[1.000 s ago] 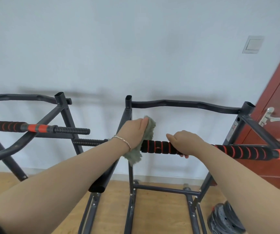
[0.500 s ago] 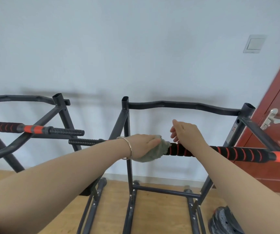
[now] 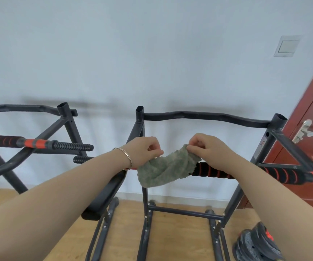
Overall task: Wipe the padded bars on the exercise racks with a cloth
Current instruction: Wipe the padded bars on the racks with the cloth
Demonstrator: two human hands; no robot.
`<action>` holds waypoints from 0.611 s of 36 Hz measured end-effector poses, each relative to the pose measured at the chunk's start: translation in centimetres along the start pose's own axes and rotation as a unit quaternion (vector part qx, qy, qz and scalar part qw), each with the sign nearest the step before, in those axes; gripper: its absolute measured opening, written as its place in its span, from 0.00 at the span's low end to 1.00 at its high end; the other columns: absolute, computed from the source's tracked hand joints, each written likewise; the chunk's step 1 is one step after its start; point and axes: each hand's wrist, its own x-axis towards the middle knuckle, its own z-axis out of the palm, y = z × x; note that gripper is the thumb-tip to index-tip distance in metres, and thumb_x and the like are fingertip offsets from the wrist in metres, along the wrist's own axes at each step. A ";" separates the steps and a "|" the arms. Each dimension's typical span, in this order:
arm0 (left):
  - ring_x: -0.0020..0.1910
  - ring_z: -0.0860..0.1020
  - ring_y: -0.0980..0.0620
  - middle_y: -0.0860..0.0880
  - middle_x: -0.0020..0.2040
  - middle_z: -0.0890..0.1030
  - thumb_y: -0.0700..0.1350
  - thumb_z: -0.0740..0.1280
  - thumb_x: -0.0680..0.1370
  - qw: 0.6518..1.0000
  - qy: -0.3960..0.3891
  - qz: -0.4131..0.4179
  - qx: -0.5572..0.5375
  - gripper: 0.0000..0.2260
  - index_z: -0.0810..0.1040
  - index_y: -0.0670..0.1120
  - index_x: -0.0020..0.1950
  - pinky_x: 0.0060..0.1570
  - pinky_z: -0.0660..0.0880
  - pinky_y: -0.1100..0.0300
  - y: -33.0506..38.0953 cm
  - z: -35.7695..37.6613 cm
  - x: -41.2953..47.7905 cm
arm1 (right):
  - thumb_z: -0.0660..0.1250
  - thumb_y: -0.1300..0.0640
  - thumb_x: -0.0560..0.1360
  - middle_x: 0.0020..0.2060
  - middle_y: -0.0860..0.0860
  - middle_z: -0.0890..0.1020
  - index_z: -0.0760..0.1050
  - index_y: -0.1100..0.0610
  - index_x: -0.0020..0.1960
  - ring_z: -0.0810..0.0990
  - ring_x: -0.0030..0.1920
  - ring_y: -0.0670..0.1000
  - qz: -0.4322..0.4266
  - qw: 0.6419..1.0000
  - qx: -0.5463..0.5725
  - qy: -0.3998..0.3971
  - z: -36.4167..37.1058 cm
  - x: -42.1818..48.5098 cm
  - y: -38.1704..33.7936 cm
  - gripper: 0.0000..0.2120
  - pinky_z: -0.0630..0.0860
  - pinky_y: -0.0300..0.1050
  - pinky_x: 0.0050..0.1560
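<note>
**Two pinch grips on one cloth [image 3: 168, 167], held before the padded bar [image 3: 214, 172]**

Lower right, nearest me: weight plates [image 3: 253, 245] stacked on the wood floor [image 3: 180, 238]. Centre of frame: my left hand [image 3: 142, 149], bracelet [image 3: 127, 157] at the wrist, pinches the cloth's left end between thumb and curled fingertips. My right hand [image 3: 206, 147] pinches its upper right corner in the same way. The cloth sags between them, a green terry rag. I judge it limp and light: it will fold to any shape and needs little force, so I should hold the edges to keep it spread, then wrap it round the foam. Just behind it the padded bar, black with orange rings, runs to the right edge; whether cloth and bar touch I cannot tell. Its padding looks soft and ribbed, likely to catch the pile rather than slip. Left of frame: a second padded bar [image 3: 1, 141] on the other rack. Farthest: the wavy rear rail [image 3: 204, 116], then the wall [image 3: 151, 53].
</note>
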 end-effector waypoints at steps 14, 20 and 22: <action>0.41 0.76 0.53 0.55 0.41 0.77 0.51 0.61 0.82 0.986 0.078 0.088 0.114 0.07 0.73 0.50 0.47 0.45 0.74 0.57 0.3 2.2 0.1 | 0.53 0.36 0.81 0.55 0.49 0.78 0.72 0.53 0.67 0.76 0.55 0.52 -0.067 0.959 -0.273 0.036 5.1 -2.2 -2.7 0.26 0.74 0.48 0.57; 0.44 0.76 0.44 0.45 0.53 0.75 0.45 0.56 0.83 0.948 0.014 0.064 0.311 0.11 0.67 0.45 0.64 0.46 0.77 0.50 -1.9 2.6 0.7 | 0.41 0.31 0.80 0.33 0.48 0.74 0.74 0.53 0.44 0.69 0.31 0.49 -0.098 0.892 -0.430 0.102 8.5 -0.5 0.8 0.32 0.66 0.44 0.30; 0.46 0.75 0.43 0.44 0.57 0.71 0.42 0.58 0.82 0.913 -0.038 0.102 0.393 0.17 0.61 0.45 0.71 0.44 0.78 0.48 -2.5 2.7 0.8 | 0.40 0.35 0.82 0.30 0.46 0.73 0.74 0.52 0.42 0.68 0.27 0.48 -0.115 0.887 -0.430 0.125 8.3 0.2 1.3 0.32 0.64 0.42 0.26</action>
